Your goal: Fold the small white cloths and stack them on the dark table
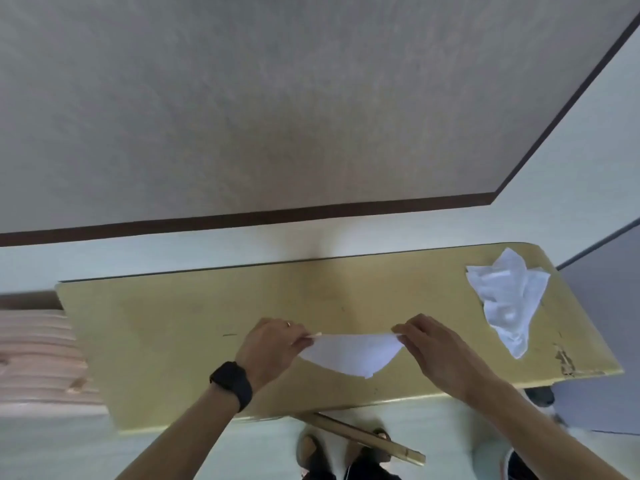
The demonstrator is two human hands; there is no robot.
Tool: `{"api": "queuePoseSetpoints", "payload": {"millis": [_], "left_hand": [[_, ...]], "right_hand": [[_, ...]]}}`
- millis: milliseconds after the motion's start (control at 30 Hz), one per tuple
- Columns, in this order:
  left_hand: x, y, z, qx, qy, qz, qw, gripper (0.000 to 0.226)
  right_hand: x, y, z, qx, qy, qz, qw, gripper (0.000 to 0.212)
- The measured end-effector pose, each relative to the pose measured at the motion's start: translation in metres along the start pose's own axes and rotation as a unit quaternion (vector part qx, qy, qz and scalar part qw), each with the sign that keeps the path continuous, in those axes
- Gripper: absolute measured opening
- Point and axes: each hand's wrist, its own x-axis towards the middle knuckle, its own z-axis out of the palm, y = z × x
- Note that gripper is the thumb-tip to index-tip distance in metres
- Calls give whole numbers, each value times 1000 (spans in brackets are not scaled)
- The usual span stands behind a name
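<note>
A small white cloth (pixel 351 353) hangs stretched between my two hands, just above the yellowish table top (pixel 166 327). My left hand (pixel 273 344) pinches its left corner, and a dark watch sits on that wrist. My right hand (pixel 436 348) pinches the right corner. The cloth sags down in a curve toward me. A loose heap of white cloths (pixel 505 296) lies crumpled at the table's far right end, apart from both hands.
The table's right front edge (pixel 568 365) is chipped. A wooden bar (pixel 367 438) slants below the front edge, above my sandalled feet (pixel 311 452). A pinkish slatted piece (pixel 38 358) adjoins the table's left end. A wall rises behind the table.
</note>
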Motion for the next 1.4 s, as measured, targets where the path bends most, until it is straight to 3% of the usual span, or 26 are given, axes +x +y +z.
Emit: {"api": "queuePoseSetpoints", "payload": {"millis": [67,133,233,333,533,633,767,867,1033,1200,1267,1333,1400], "left_hand": [[2,-14,-9,43,-41,-27,998,34],[5,-25,-17,47,-36,-62,996,34],[16,-36,-35,48,20,-100,994,32],[29,-43,-56,49,90,-120,987,27],[42,-57,-81,100,209,-56,971,15],[29,-61,-69,136,177,-43,974,25],[-8,-65,-19,119,133,-41,983,17],[-45,-63,33,103,56,-54,992,9],[-104,-53,106,72,-93,-83,990,34],[-121,-54,127,16,-104,-88,991,31],[-113,-55,123,-58,-102,-152,981,18],[-97,-59,118,-158,-108,-255,948,20],[-78,-71,118,-248,-62,-328,909,17]], "right_hand": [[9,7,8,-30,-22,7,999,33],[25,10,9,-47,-20,23,998,28],[57,12,2,-35,25,50,998,12],[87,9,-7,-19,53,71,996,17],[113,-2,-10,-14,143,66,987,18],[103,-3,10,0,137,72,988,15],[66,-3,62,3,88,84,993,15],[24,-9,105,18,21,117,993,18],[-58,-20,166,22,-129,176,976,20],[-85,-32,176,71,-183,234,952,25],[-73,-32,175,113,-166,277,940,23],[-53,-26,175,173,-136,327,919,15],[-27,-18,176,219,-99,371,897,8]]}}
